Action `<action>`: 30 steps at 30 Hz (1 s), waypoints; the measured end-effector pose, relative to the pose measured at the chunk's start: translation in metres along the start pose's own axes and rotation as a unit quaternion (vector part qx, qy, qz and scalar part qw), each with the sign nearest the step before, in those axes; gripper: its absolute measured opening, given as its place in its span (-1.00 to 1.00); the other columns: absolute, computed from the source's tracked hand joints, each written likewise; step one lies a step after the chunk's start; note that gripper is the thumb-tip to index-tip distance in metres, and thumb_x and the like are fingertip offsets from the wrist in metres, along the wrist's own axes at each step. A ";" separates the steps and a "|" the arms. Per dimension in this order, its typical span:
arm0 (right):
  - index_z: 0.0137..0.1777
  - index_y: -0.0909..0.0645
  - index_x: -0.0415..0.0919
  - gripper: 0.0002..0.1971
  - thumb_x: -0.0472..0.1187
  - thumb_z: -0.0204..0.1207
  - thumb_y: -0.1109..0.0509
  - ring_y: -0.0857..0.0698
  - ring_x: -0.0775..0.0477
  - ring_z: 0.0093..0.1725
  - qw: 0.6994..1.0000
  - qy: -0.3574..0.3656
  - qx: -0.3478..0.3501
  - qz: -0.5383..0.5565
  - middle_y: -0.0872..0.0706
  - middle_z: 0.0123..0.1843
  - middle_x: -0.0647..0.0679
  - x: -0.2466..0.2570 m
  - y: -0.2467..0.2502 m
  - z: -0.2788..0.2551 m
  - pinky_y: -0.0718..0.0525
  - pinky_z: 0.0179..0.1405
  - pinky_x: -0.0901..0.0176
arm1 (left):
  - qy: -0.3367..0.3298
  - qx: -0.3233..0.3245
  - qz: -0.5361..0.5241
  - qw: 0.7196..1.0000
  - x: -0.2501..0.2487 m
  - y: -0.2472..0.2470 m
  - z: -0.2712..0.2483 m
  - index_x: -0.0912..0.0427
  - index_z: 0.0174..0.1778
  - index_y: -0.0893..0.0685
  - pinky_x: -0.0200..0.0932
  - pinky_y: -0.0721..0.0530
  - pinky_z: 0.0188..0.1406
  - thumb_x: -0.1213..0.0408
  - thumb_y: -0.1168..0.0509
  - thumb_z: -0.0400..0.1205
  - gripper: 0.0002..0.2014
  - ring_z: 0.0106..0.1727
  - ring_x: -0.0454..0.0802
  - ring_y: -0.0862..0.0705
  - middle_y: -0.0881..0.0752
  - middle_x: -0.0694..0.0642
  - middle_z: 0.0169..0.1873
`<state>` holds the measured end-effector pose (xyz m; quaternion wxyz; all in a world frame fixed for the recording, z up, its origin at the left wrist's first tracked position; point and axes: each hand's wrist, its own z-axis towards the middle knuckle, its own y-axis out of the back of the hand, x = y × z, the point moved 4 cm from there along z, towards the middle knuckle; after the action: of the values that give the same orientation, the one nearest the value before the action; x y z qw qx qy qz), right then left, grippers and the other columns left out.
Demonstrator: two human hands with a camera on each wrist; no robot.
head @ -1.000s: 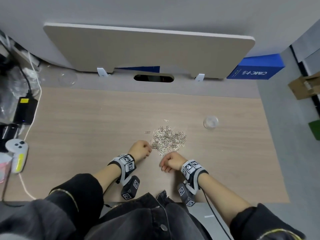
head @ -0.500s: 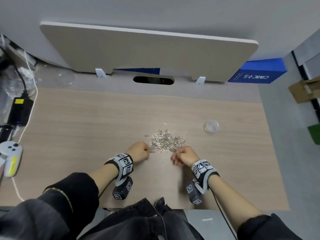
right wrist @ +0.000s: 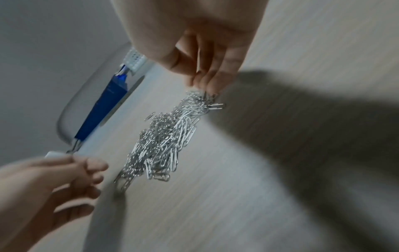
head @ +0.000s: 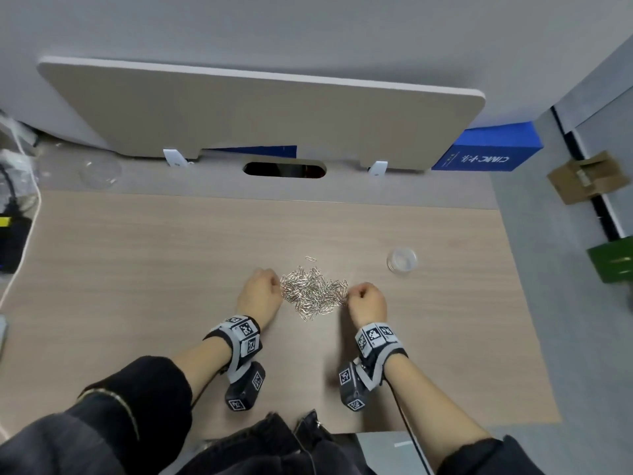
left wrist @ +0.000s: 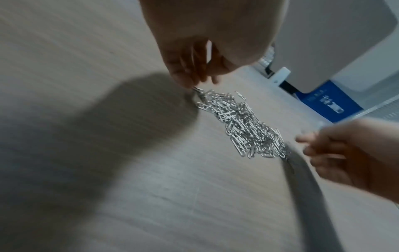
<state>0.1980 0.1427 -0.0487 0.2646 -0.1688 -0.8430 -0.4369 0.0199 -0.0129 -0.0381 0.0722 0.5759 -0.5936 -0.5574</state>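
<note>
A heap of silver paper clips (head: 313, 294) lies on the wooden desk (head: 154, 269), between my two hands. My left hand (head: 261, 293) is at the heap's left edge with its fingers curled. In the left wrist view its fingertips (left wrist: 190, 81) pinch a clip at the edge of the paper clips (left wrist: 241, 124). My right hand (head: 365, 299) is at the heap's right edge. In the right wrist view its bunched fingertips (right wrist: 205, 83) close on the top clips of the heap (right wrist: 164, 145). A single clip (head: 310, 258) lies just behind the heap.
A small clear cup (head: 401, 261) stands to the right of the heap. Behind the desk stand an upright board (head: 260, 114), a cable slot (head: 284, 169) and a blue box (head: 486, 150). A black adapter (head: 10, 241) and cables sit at the left edge.
My right hand has moved from in front of the heap to its right edge. The left hand stays at the left edge. The heap looks more bunched together.
</note>
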 end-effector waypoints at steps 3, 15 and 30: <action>0.07 -0.62 -0.28 -0.77 -0.32 0.42 -0.31 -0.67 -0.23 0.06 0.998 -0.047 -0.042 0.023 -0.68 0.14 -0.26 -0.011 0.007 0.002 -0.56 0.09 0.16 | 0.045 -0.039 -0.011 0.998 0.012 0.001 0.006 0.26 0.15 -0.59 0.07 -0.55 0.22 0.41 -0.21 0.46 -0.67 0.14 0.29 -0.57 -0.52 0.27 0.13; 0.15 -0.66 -0.20 -0.72 -0.33 0.49 -0.25 -0.59 -0.20 0.22 0.991 0.107 -0.013 -0.080 -0.62 0.18 -0.18 0.039 -0.014 -0.003 -0.56 0.20 0.07 | -0.008 -0.010 -0.056 0.998 -0.002 -0.013 0.007 0.27 0.10 -0.69 -0.04 -0.60 0.16 0.43 -0.19 0.52 -0.72 0.08 0.15 -0.65 -0.63 0.19 0.08; 0.29 -0.60 -0.23 -0.54 -0.36 0.36 -0.24 -0.50 -0.24 0.20 0.881 0.354 0.149 -0.278 -0.55 0.24 -0.13 0.078 -0.059 -0.009 -0.58 0.13 -0.07 | -0.075 0.096 0.026 0.992 -0.021 -0.022 0.019 0.22 0.38 -0.49 0.01 -0.42 0.39 0.44 -0.17 0.46 -0.50 0.28 0.22 -0.47 -0.46 0.24 0.20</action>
<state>0.1073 0.1062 -0.0367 0.4351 0.2796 -0.7608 -0.3920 0.0262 0.0203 -0.0500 -0.0137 0.5209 -0.6633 -0.5371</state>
